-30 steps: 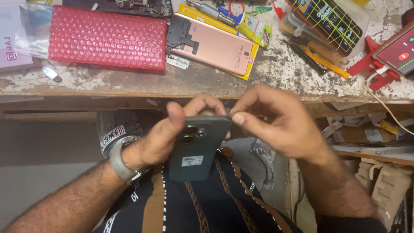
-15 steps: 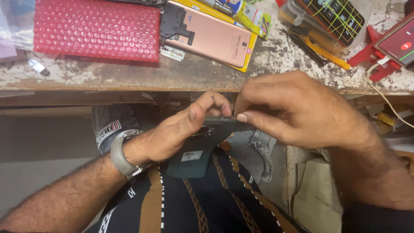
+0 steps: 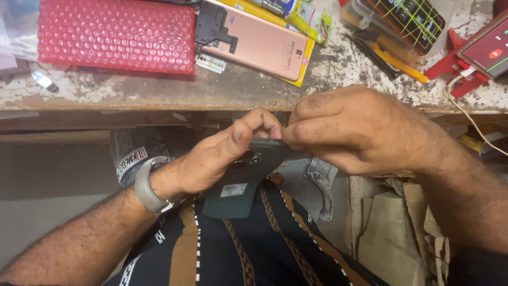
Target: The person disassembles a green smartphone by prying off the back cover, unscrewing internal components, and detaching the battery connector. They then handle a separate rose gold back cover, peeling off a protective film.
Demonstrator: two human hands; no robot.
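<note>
From the head camera, the dark green phone [image 3: 241, 182] sits just below the edge of the worn workbench [image 3: 159, 95], over the person's lap, its long axis running from upper right near the bench down to lower left. The left hand [image 3: 217, 159] grips its upper half from the left with thumb closed on the back, while the right hand [image 3: 349, 130] pinches the top edge with fingers curled tight. The right hand hides the phone's top corner, so whether its fingers hold a small tool is impossible to tell.
</note>
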